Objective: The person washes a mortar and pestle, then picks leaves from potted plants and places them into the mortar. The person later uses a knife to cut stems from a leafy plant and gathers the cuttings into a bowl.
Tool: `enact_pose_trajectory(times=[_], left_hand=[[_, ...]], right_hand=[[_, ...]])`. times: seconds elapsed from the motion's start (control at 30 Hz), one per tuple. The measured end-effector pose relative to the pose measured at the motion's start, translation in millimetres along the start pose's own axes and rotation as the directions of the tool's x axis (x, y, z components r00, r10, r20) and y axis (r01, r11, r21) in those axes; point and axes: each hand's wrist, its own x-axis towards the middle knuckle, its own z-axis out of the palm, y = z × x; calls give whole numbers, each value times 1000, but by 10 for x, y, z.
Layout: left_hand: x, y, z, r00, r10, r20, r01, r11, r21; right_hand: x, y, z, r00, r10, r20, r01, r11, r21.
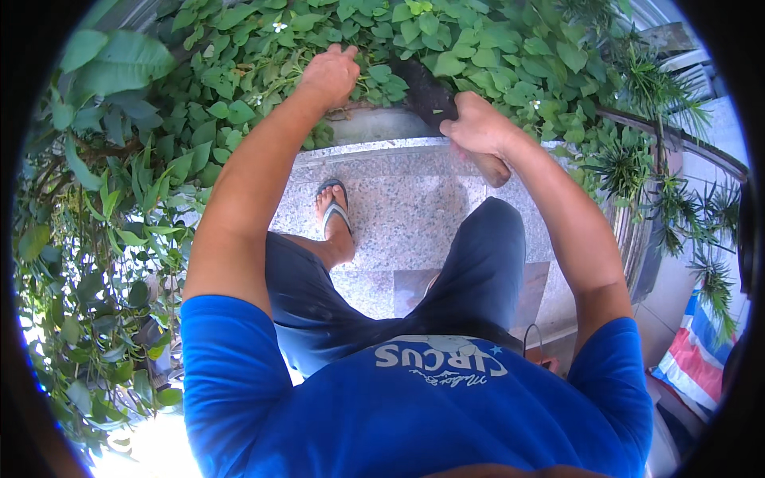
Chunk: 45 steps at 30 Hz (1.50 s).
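Note:
A cleaver with a broad, dark blade (421,89) and a wooden handle (492,170) is in my right hand (480,126), its fingers wrapped round the grip. The blade points up and to the left, its far end among the leaves. Heart-shaped green leaves fill the planting bed (510,68) in front of me. My left hand (330,76) is closed on leafy stems (296,70) to the left of the blade; its fingertips are partly hidden by foliage. A pale stone edge (386,123) of the bed shows between my hands.
Speckled stone paving (398,215) lies under my sandalled foot (333,211). Dense trailing plants (103,319) crowd the left side. On the right are spiky plants (629,171), a dark rail (677,139) and a striped red, white and blue bag (693,354).

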Motion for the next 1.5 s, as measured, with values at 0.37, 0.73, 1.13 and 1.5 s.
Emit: enact_pose_trajectory(times=[0.37, 0.73, 1.13, 1.5], left_hand=[[-191, 96, 222, 986, 164, -21, -160, 977, 140], [-51, 332, 278, 996, 86, -15, -81, 974, 214], [-210, 427, 440, 985, 116, -131, -92, 981, 173], [-166, 358, 379, 990, 129, -65, -126, 991, 52]], right_hand=[[-233, 70, -215, 962, -262, -75, 168, 787, -594], [98, -67, -82, 993, -113, 45, 121, 881, -458], [58, 142, -171, 985, -112, -132, 14, 809, -588], [65, 112, -207, 991, -128, 46, 136, 911, -390]])
